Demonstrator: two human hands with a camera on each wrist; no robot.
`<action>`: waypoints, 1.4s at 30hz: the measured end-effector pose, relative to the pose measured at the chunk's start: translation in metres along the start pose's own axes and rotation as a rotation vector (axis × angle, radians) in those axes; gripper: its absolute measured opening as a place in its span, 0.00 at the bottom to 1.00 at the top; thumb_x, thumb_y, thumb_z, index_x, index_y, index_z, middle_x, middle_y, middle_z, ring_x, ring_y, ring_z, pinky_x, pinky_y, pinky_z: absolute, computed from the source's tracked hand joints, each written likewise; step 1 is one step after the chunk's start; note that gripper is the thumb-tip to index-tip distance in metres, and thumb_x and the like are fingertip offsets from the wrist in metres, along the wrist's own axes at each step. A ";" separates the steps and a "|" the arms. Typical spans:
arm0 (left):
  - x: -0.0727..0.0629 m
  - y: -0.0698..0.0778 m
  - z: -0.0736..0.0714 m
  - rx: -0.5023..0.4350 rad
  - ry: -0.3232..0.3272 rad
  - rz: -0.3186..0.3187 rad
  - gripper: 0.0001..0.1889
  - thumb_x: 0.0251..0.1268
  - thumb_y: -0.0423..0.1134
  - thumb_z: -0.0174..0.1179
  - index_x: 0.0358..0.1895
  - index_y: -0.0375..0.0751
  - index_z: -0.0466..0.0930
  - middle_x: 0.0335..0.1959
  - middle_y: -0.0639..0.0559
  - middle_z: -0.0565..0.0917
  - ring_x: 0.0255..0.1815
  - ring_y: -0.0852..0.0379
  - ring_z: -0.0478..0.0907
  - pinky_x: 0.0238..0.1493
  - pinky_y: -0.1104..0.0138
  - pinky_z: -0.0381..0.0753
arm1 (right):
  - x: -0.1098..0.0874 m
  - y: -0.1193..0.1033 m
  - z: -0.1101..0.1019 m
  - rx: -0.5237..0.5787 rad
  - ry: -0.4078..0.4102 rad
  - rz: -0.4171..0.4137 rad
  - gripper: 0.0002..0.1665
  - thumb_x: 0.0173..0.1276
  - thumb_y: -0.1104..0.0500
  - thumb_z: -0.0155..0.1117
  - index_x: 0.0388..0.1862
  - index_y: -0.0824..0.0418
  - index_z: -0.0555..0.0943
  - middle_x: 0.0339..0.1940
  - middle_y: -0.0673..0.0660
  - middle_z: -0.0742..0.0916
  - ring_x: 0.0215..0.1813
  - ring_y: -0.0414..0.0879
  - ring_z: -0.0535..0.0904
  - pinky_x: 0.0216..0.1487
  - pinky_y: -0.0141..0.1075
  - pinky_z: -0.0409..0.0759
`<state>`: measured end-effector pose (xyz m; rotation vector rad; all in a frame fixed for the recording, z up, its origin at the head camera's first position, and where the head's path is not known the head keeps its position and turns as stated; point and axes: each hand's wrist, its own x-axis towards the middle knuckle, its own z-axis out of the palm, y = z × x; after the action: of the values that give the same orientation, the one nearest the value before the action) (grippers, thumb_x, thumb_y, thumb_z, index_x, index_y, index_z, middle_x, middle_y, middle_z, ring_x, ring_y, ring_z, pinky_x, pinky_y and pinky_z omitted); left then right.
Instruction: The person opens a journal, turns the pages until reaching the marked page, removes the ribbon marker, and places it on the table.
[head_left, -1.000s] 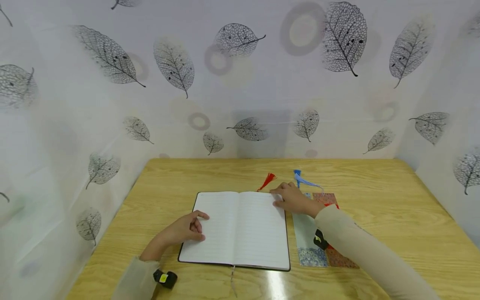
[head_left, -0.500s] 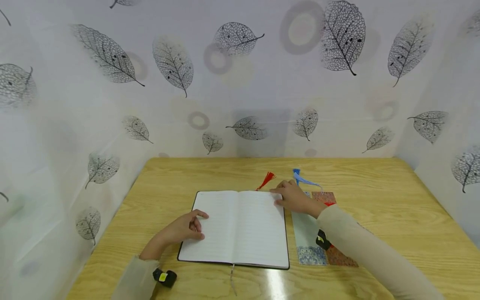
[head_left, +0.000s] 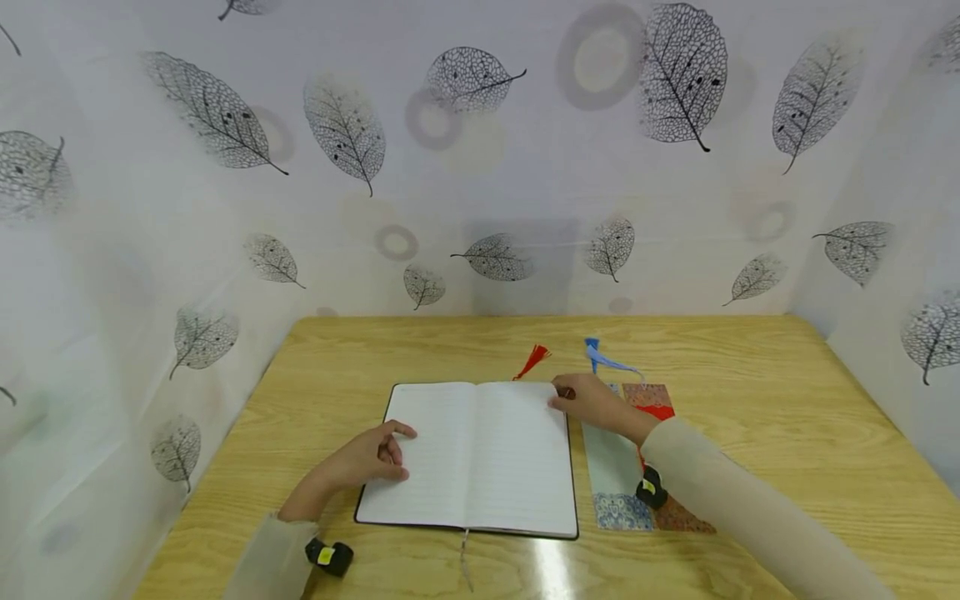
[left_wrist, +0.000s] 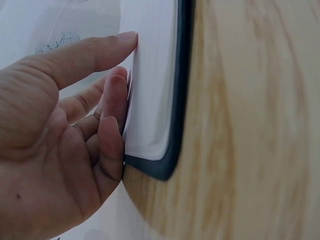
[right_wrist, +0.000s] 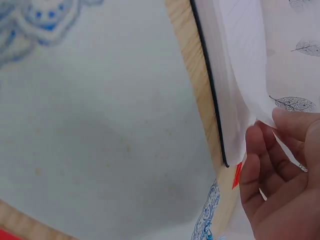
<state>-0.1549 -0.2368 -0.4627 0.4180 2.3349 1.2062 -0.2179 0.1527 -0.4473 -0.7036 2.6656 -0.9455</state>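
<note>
Pinches a page (right_wrist: pixel 247 57) by its far right corner in the right grip (head_left: pixel 592 403), with the open notebook (head_left: pixel 431 492) lying leftward on the tabletop (head_left: pixel 757 358), spine near to far (left hand (head_left: pixel 363 461) at left edge, hold undetermined).

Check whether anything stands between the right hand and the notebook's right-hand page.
Nothing visible does: the right hand pinches that page directly near its far corner. The blue-patterned card lies beside the notebook and the red tassel beyond its far edge, neither in between.
</note>
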 end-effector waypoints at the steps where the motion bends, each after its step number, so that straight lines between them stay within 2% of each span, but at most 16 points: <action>1: 0.000 0.000 0.000 0.000 0.000 0.000 0.28 0.56 0.34 0.69 0.60 0.33 0.69 0.32 0.50 0.75 0.30 0.58 0.70 0.32 0.72 0.71 | -0.002 0.000 -0.001 0.031 -0.011 0.006 0.12 0.70 0.59 0.60 0.42 0.69 0.80 0.27 0.55 0.81 0.27 0.39 0.69 0.28 0.32 0.69; 5: -0.001 0.000 -0.001 -0.006 0.001 -0.007 0.29 0.56 0.35 0.69 0.60 0.33 0.69 0.33 0.49 0.75 0.31 0.58 0.70 0.32 0.72 0.71 | -0.010 -0.003 -0.003 0.186 -0.067 0.057 0.22 0.71 0.59 0.59 0.58 0.72 0.76 0.35 0.56 0.86 0.31 0.41 0.80 0.36 0.34 0.79; 8: -0.003 0.001 -0.001 -0.010 0.001 -0.006 0.29 0.56 0.35 0.69 0.60 0.33 0.69 0.33 0.49 0.75 0.31 0.58 0.70 0.32 0.72 0.71 | -0.017 -0.007 -0.004 0.286 -0.123 0.091 0.24 0.72 0.59 0.58 0.62 0.72 0.73 0.33 0.57 0.86 0.32 0.46 0.84 0.39 0.38 0.82; 13: -0.004 0.003 -0.001 -0.015 -0.001 -0.007 0.29 0.56 0.34 0.69 0.60 0.32 0.69 0.33 0.48 0.75 0.31 0.59 0.70 0.32 0.72 0.71 | -0.030 -0.013 -0.002 0.369 -0.182 0.077 0.26 0.71 0.56 0.59 0.63 0.70 0.72 0.31 0.56 0.86 0.33 0.50 0.84 0.39 0.41 0.81; 21: -0.005 0.004 -0.001 -0.010 -0.001 -0.011 0.29 0.56 0.34 0.69 0.60 0.33 0.69 0.33 0.49 0.75 0.31 0.58 0.70 0.32 0.72 0.70 | -0.044 -0.016 0.005 0.456 -0.230 0.078 0.31 0.71 0.54 0.59 0.67 0.69 0.68 0.33 0.56 0.85 0.34 0.50 0.84 0.40 0.40 0.80; 28: -0.007 0.005 -0.001 -0.017 0.001 -0.002 0.29 0.56 0.34 0.69 0.60 0.31 0.69 0.34 0.47 0.76 0.31 0.59 0.70 0.32 0.72 0.70 | -0.056 -0.027 0.008 0.582 -0.324 0.089 0.41 0.72 0.50 0.58 0.74 0.67 0.56 0.41 0.57 0.84 0.38 0.50 0.84 0.43 0.41 0.80; 36: -0.010 -0.002 -0.004 0.030 0.023 -0.026 0.30 0.56 0.38 0.69 0.61 0.34 0.69 0.33 0.49 0.76 0.31 0.59 0.70 0.32 0.72 0.70 | -0.060 -0.047 0.016 0.659 -0.425 0.103 0.45 0.73 0.44 0.54 0.78 0.61 0.47 0.48 0.62 0.82 0.40 0.49 0.84 0.41 0.38 0.81; 42: -0.019 -0.008 -0.007 0.046 0.028 -0.019 0.31 0.58 0.40 0.68 0.62 0.31 0.68 0.34 0.49 0.76 0.30 0.61 0.69 0.32 0.72 0.70 | -0.058 -0.061 0.023 0.687 -0.435 0.122 0.47 0.72 0.41 0.53 0.78 0.61 0.45 0.49 0.61 0.81 0.40 0.47 0.85 0.40 0.35 0.80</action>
<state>-0.1431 -0.2555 -0.4604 0.3963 2.3891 1.1589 -0.1377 0.1286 -0.4227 -0.4983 1.8149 -1.3725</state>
